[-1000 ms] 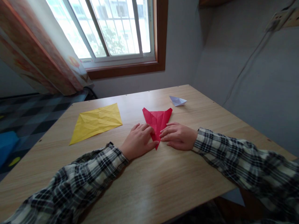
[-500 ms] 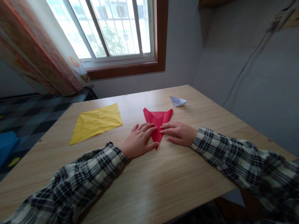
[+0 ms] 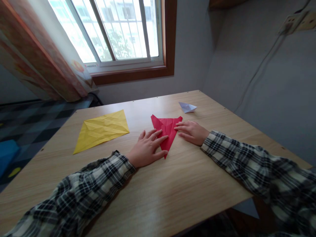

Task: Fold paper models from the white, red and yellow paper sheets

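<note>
A folded red paper [image 3: 166,123] lies on the table, its narrow tip toward me and two small flared corners at its far side. My left hand [image 3: 147,148] rests flat across its left and lower part, fingers spread, covering some of it. At the upper right edge of the red paper, my right hand [image 3: 192,132] touches it with outstretched fingertips, the palm low over the table. Neither hand grips anything.
A creased yellow paper sheet [image 3: 103,131] lies flat to the left. Behind the red paper sits a small white paper boat [image 3: 188,107]. The wooden table [image 3: 158,197] ends before a window [image 3: 118,33]. A wall socket [image 3: 291,23] with a cable is on the right.
My right hand has slid up and to the right, from the middle of the red paper to its upper right edge. My left hand has stayed almost in place.
</note>
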Tool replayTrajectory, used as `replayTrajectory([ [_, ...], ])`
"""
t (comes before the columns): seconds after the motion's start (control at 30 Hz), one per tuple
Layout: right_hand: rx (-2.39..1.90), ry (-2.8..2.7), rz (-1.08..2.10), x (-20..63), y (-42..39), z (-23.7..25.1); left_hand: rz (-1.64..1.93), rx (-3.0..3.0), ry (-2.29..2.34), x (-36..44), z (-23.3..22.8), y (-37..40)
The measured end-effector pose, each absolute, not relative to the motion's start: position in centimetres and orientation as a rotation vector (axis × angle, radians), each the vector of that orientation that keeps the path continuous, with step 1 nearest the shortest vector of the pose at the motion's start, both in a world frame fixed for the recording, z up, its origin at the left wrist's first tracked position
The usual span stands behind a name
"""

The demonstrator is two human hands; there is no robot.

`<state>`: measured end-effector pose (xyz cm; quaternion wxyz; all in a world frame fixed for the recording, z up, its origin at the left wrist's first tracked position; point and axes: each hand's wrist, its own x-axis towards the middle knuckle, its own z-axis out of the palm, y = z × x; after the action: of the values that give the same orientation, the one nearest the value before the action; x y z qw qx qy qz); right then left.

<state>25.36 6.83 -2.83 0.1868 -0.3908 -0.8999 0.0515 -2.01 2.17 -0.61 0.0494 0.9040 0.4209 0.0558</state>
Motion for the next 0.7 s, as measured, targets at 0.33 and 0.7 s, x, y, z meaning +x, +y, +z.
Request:
replayTrajectory([
  [0.33,-1.553,-2.431,0.115,26.1,8.2,-3.2,0.178,2.752,1.281,-2.0,-0.6,2.0],
  [0.7,-0.846,-2.548,-0.01,23.6,4.3,-2.8,0.329,2.826,1.239,-1.8,-0.6,1.7],
])
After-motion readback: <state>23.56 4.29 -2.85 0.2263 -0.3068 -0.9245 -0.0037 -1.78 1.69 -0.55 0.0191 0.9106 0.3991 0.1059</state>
